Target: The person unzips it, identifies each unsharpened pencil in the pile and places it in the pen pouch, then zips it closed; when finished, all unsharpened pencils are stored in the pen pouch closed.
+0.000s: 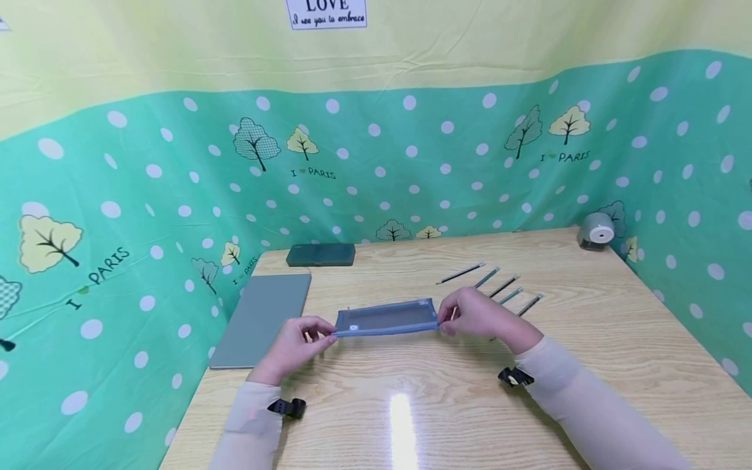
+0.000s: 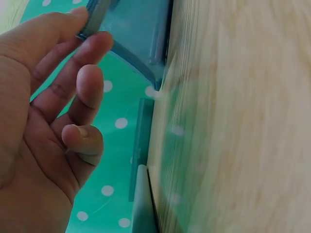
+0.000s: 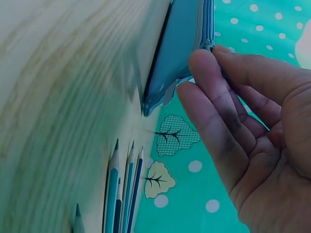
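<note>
A blue see-through zip pouch (image 1: 388,318) is stretched level between the two hands, its zipper edge toward the person. My left hand (image 1: 298,343) pinches the left end of that edge between thumb and fingertips, the other fingers loosely bent. At the opposite end, my right hand (image 1: 478,318) pinches the corner by the zipper. The right wrist view shows the pouch (image 3: 177,48) with its zipper end at the thumb and forefinger. In the left wrist view, the pouch (image 2: 138,34) has its far edge close to the tabletop. Whether anything is inside is unclear.
Several pencils (image 1: 504,285) lie side by side beyond the right hand. A grey flat board or book (image 1: 264,313) lies at left, with a dark green case (image 1: 320,255) behind it. A pencil sharpener (image 1: 596,231) stands at the back right corner of the wooden table (image 1: 470,418).
</note>
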Motion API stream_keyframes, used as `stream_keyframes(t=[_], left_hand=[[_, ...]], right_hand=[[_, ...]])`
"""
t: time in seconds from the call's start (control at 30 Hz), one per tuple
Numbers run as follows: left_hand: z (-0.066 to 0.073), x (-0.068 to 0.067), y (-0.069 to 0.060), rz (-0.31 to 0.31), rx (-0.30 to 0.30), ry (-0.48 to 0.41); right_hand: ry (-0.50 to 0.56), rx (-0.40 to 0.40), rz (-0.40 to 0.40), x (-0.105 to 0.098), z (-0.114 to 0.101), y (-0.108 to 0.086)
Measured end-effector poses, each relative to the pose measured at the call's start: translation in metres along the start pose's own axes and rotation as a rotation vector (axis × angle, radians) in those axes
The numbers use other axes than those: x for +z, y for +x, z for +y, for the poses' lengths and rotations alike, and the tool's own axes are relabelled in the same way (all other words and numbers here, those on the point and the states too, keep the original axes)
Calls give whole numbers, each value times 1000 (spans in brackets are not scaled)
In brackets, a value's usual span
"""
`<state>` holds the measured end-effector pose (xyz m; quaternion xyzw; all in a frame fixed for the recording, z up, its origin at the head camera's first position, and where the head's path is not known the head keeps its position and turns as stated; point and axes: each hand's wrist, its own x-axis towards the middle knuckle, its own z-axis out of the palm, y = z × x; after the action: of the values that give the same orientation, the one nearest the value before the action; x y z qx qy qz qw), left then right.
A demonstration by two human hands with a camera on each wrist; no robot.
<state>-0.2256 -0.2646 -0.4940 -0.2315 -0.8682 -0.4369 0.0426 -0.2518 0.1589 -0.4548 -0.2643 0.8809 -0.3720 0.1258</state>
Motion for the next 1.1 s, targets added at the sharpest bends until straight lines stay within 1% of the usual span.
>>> stream_keyframes(t=[0.23,0.5,0.6,0.83,1.1], left_hand=[[-4,0,-2,-56,-57,48],[-4,3,-1,-114,-116,54],[-3,4,-1,-122,-139,67],[-6,7,-1,-125,-144,107],[-9,11,0,-149,-136,103]], right_hand=[[-71,-25,-46,9,-2,0],[-125,-17,-61,14,-2,-1],[-134,-10,-73,16,-1,0],[-146,-18,-87,19,0,1],[-189,-13,-94,19,1,1]])
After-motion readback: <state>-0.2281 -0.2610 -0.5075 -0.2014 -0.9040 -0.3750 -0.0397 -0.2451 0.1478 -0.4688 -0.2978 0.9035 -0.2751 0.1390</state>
